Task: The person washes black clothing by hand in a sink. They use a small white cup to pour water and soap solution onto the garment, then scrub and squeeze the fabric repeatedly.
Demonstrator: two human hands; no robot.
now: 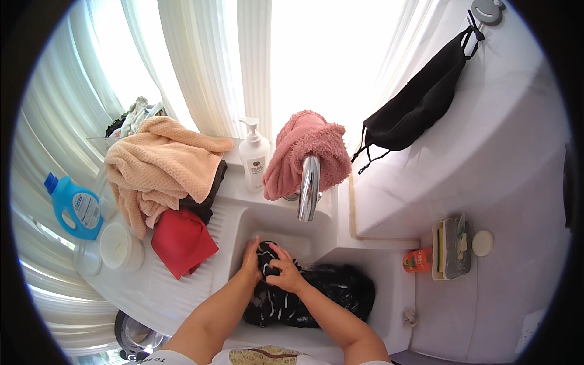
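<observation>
A wet black garment with whitish streaks, perhaps suds, lies bunched in the white sink. One bunch of it stands up between my hands at the sink's left part. My left hand presses against the bunch from the left, fingers pointing away from me. On the other side my right hand grips the same bunch with bent fingers. The garment's exact kind cannot be made out. Above the sink, a chrome faucet has a pink fluffy towel draped over it.
Left on the ribbed drainboard lie a red cloth and a peach towel. A blue detergent bottle and white tub stand farther left. Behind is a white pump bottle. A black mask hangs right, above a sponge holder.
</observation>
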